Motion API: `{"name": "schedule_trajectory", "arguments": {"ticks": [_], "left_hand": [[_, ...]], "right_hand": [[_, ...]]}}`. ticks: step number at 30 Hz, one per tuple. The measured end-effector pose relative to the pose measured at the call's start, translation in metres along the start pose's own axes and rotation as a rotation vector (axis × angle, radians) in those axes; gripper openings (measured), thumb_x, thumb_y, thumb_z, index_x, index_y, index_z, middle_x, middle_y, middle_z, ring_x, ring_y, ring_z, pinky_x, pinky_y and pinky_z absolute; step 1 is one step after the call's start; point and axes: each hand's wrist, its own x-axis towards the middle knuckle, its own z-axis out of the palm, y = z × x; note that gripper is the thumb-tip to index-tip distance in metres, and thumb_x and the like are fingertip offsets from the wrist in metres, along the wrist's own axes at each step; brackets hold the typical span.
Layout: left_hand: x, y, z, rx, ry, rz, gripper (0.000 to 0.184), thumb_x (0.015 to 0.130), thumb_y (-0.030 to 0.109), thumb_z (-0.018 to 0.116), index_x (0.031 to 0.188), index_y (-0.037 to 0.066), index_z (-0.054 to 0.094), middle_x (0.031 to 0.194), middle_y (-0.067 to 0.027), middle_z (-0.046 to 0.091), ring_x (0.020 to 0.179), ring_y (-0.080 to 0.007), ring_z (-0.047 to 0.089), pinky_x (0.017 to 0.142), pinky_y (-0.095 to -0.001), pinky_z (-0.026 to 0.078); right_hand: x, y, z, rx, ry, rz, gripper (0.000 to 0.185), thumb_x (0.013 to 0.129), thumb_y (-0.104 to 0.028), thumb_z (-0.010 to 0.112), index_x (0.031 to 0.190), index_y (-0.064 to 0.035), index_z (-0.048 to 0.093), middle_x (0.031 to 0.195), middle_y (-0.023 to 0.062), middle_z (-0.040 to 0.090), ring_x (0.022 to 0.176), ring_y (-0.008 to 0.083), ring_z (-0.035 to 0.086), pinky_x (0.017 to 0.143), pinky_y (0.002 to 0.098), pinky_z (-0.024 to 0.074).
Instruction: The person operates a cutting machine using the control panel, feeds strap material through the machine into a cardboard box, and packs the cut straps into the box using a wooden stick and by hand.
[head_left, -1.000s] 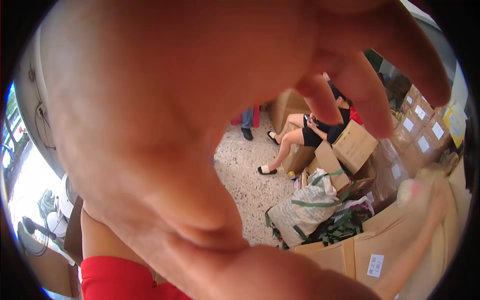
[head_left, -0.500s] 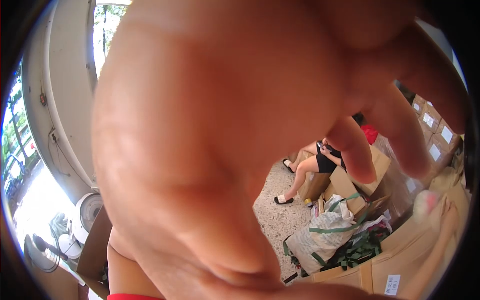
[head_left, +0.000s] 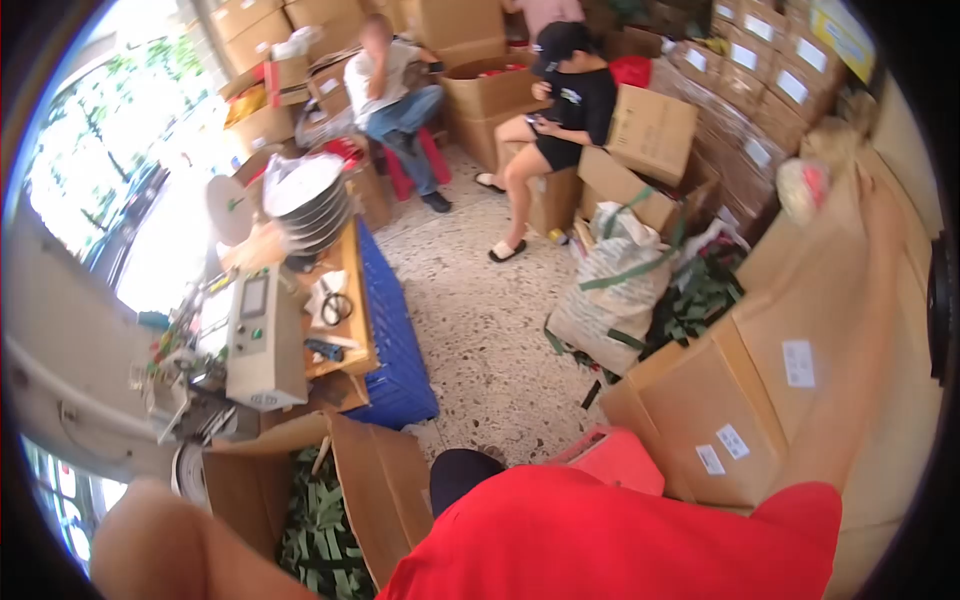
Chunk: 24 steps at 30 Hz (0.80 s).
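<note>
My right arm stretches along the right side. My right hand (head_left: 866,190) lies on large brown cardboard (head_left: 850,290), its fingers extended and slightly blurred. Left of it is a whitish, round bundle with a pink patch (head_left: 803,190); I cannot make out what it is. Of my left arm only a bent part (head_left: 150,540) shows at the bottom left; the hand is out of view. Near that arm stands an open carton (head_left: 380,490) holding dark green strap pieces (head_left: 320,530). White labels (head_left: 798,363) are stuck on the cardboard at my right.
A machine with a control panel (head_left: 265,330) stands on a bench at left, with scissors (head_left: 336,308) and stacked reels (head_left: 310,200). A blue crate (head_left: 392,330) is beside it. Two people (head_left: 395,90) sit further back among cartons. A stuffed sack (head_left: 610,300) rests on the floor.
My left hand, which covered most of the view, has moved out of it. The view has shifted, showing the bench, seated people and my red shirt. My right hand remains on the cardboard.
</note>
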Motion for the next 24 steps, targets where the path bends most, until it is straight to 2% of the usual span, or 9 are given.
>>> {"name": "schedule_trajectory", "arguments": {"ticks": [3, 7, 13, 17, 18, 21, 22, 23, 24], "left_hand": [[0.006, 0.024, 0.021, -0.057, -0.037, 0.146, 0.071, 0.08, 0.042, 0.062, 0.138, 0.011, 0.037, 0.129, -0.0052, 0.047, 0.121, -0.0239, 0.039, 0.096, -0.0462, 0.035], [0.004, 0.03, 0.039, -0.058, 0.015, 0.167, 0.07, 0.081, 0.043, 0.061, 0.138, 0.012, 0.037, 0.13, -0.0045, 0.046, 0.123, -0.0241, 0.037, 0.096, -0.0474, 0.034], [-0.001, 0.041, 0.034, 0.039, 0.061, 0.181, 0.069, 0.081, 0.044, 0.059, 0.139, 0.014, 0.036, 0.133, -0.0034, 0.044, 0.125, -0.0243, 0.034, 0.097, -0.0491, 0.033], [-0.004, 0.054, 0.015, 0.098, 0.114, 0.163, 0.068, 0.082, 0.045, 0.058, 0.139, 0.015, 0.036, 0.134, -0.0026, 0.042, 0.127, -0.0245, 0.032, 0.098, -0.0502, 0.032], [-0.004, 0.059, 0.01, 0.109, 0.134, 0.16, 0.068, 0.082, 0.046, 0.058, 0.139, 0.015, 0.036, 0.134, -0.0024, 0.042, 0.127, -0.0245, 0.032, 0.098, -0.0505, 0.032], [-0.005, 0.074, 0.0, 0.145, 0.199, 0.154, 0.068, 0.083, 0.046, 0.057, 0.139, 0.016, 0.036, 0.135, -0.0019, 0.041, 0.128, -0.0247, 0.03, 0.098, -0.0513, 0.032], [-0.003, 0.078, -0.002, 0.157, 0.212, 0.159, 0.068, 0.083, 0.046, 0.057, 0.139, 0.016, 0.036, 0.136, -0.0017, 0.041, 0.128, -0.0247, 0.03, 0.098, -0.0516, 0.031], [-0.002, 0.081, -0.006, 0.172, 0.214, 0.157, 0.067, 0.083, 0.047, 0.057, 0.139, 0.016, 0.036, 0.136, -0.0015, 0.04, 0.129, -0.0247, 0.029, 0.098, -0.0519, 0.031], [-0.002, 0.082, -0.005, 0.171, 0.229, 0.176, 0.067, 0.083, 0.047, 0.056, 0.139, 0.016, 0.036, 0.137, -0.0013, 0.04, 0.129, -0.0248, 0.029, 0.098, -0.0522, 0.031]], "right_hand": [[-0.014, 0.002, -0.013, -0.033, -0.001, 0.017, 0.057, 0.094, -0.051, 0.031, 0.102, -0.0059, 0.064, 0.101, 0.0219, 0.062, 0.095, 0.0396, 0.059, 0.081, 0.0476, 0.0451], [-0.011, -0.011, -0.025, -0.046, -0.015, 0.004, 0.054, 0.094, -0.05, 0.033, 0.104, -0.0072, 0.064, 0.102, 0.0214, 0.062, 0.094, 0.0396, 0.059, 0.08, 0.0478, 0.0451], [-0.009, -0.004, -0.009, 0.071, 0.087, 0.001, 0.052, 0.094, -0.046, 0.037, 0.102, -0.0006, 0.063, 0.097, 0.0253, 0.062, 0.09, 0.041, 0.059, 0.077, 0.0478, 0.0461], [0.018, 0.031, 0.059, 0.062, 0.325, -0.208, 0.035, 0.092, -0.027, 0.048, 0.114, -0.0026, 0.058, 0.115, 0.0213, 0.057, 0.106, 0.0372, 0.054, 0.089, 0.0434, 0.043], [0.017, 0.016, 0.07, 0.089, 0.396, -0.27, 0.034, 0.091, -0.023, 0.05, 0.118, -0.0031, 0.057, 0.12, 0.0203, 0.056, 0.11, 0.0362, 0.053, 0.091, 0.0423, 0.0423], [-0.071, -0.169, -0.005, 0.374, 0.261, -0.531, 0.041, 0.082, -0.007, 0.058, 0.122, -0.0038, 0.054, 0.125, 0.0173, 0.053, 0.113, 0.0346, 0.051, 0.096, 0.0412, 0.04], [-0.118, -0.232, -0.046, 0.625, 0.184, -0.74, 0.045, 0.074, -0.002, 0.061, 0.119, -0.0024, 0.055, 0.122, 0.0174, 0.055, 0.112, 0.0347, 0.051, 0.097, 0.0418, 0.039], [-0.157, -0.283, -0.074, 0.735, -0.12, -0.706, 0.046, 0.072, 0.0, 0.06, 0.117, -0.0028, 0.056, 0.117, 0.0161, 0.058, 0.11, 0.0338, 0.052, 0.096, 0.0414, 0.0391], [-0.189, -0.322, -0.078, 0.921, 0.104, -1.095, 0.041, 0.072, 0.001, 0.058, 0.113, -0.005, 0.059, 0.111, 0.0137, 0.06, 0.105, 0.0324, 0.055, 0.091, 0.04, 0.0422]]}}
